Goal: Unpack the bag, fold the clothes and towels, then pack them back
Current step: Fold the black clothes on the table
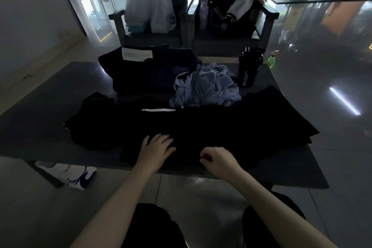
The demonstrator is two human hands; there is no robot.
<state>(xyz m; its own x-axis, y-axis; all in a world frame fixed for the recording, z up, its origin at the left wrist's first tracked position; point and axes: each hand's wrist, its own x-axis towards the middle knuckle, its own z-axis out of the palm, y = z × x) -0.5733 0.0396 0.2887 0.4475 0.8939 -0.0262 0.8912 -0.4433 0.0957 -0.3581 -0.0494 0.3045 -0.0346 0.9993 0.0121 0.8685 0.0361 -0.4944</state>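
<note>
A black garment (pixel 211 125) with a white stripe lies spread across the low dark table (pixel 40 94). My left hand (pixel 158 147) rests flat on its near part, fingers straight. My right hand (pixel 216 158) is just to the right, its fingers curled and pinching the near edge of the black fabric. Behind the garment a crumpled light blue towel (pixel 207 84) sits in a heap. A dark bag (pixel 149 68) with a white label lies at the back of the table, partly under the towel.
A black shaker bottle (pixel 249 67) stands at the table's back right, a green spray bottle (pixel 271 60) behind it. Two chairs beyond hold white plastic bags (pixel 149 4) and a dark jacket (pixel 229 10). A white printed bag (pixel 70 175) lies on the floor at left.
</note>
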